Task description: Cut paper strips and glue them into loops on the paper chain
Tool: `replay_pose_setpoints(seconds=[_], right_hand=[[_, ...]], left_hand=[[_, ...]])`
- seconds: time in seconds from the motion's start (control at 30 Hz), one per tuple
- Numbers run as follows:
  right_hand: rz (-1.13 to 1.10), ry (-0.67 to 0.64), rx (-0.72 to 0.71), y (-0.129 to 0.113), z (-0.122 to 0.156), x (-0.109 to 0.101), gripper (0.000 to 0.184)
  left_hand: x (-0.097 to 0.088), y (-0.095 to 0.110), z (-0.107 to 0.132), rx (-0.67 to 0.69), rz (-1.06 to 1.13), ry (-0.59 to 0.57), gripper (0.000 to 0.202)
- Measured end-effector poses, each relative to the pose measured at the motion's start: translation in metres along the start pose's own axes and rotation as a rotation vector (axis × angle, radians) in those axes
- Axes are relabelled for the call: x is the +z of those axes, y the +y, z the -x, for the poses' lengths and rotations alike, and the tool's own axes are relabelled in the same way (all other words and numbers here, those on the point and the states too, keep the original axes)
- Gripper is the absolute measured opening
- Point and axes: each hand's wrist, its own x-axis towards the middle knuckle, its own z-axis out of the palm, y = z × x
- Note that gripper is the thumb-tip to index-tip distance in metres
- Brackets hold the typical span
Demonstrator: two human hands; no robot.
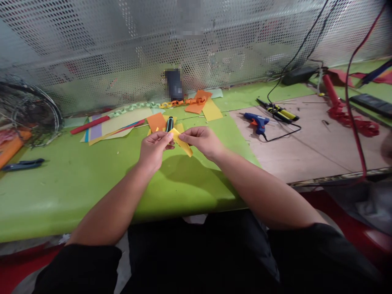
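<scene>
Both my hands meet over the green table (pixel 61 183) and pinch a small yellow paper strip (pixel 183 143). My left hand (pixel 154 148) grips its left end with closed fingers. My right hand (pixel 202 141) holds the upper right part, fingers curled. Just behind the strip lies a black glue stick or marker (pixel 169 123) on orange paper (pixel 156 121) and yellow paper. A paper chain (pixel 171 104) in green, yellow and orange runs along the back of the table.
Coloured paper sheets (pixel 122 122) and a red strip (pixel 89 125) lie back left. A blue glue gun (pixel 256 121), pliers (pixel 278 111) and cables sit on the brown board (pixel 309 143) to the right. A wire fan guard (pixel 27 110) stands far left, and a blue tool (pixel 23 164) lies near it.
</scene>
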Motion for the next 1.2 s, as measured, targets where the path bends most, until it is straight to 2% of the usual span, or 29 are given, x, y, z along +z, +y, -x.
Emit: replay_pose_setpoints(seconds=[0.2,0.27,0.47,0.6,0.83,0.97,1.07,1.13,1.2], right_hand=[[0.089,0.036,-0.031,-0.001,0.002,0.0,0.038],[0.122,0.032,-0.03,-0.002,0.003,0.002,0.037],[0.179,-0.012,-0.037,-0.005,0.006,0.008,0.041],[0.22,-0.011,-0.037,-0.008,0.003,0.006,0.034],[0.247,-0.045,-0.015,-0.012,0.0,-0.009,0.022],[0.273,0.046,-0.066,-0.012,-0.004,-0.019,0.024],[0.197,0.072,-0.147,-0.008,-0.007,-0.016,0.026],[0.164,0.009,-0.156,-0.003,-0.008,-0.008,0.032],[0.156,-0.067,-0.105,0.001,-0.008,-0.001,0.039]], left_hand=[[0.001,0.0,-0.001,-0.139,0.06,-0.12,0.041],[0.003,-0.002,0.0,-0.154,0.05,-0.121,0.041],[0.007,-0.007,0.0,-0.036,0.017,0.043,0.031],[0.003,-0.001,-0.008,0.011,0.06,0.149,0.031],[-0.007,0.008,-0.02,0.015,0.087,0.244,0.038],[-0.02,0.013,-0.029,0.039,0.112,0.318,0.039],[-0.018,0.012,-0.026,0.002,0.131,0.279,0.04],[-0.011,0.009,-0.02,-0.023,0.129,0.211,0.04],[-0.003,0.005,-0.013,-0.035,0.115,0.154,0.04]])
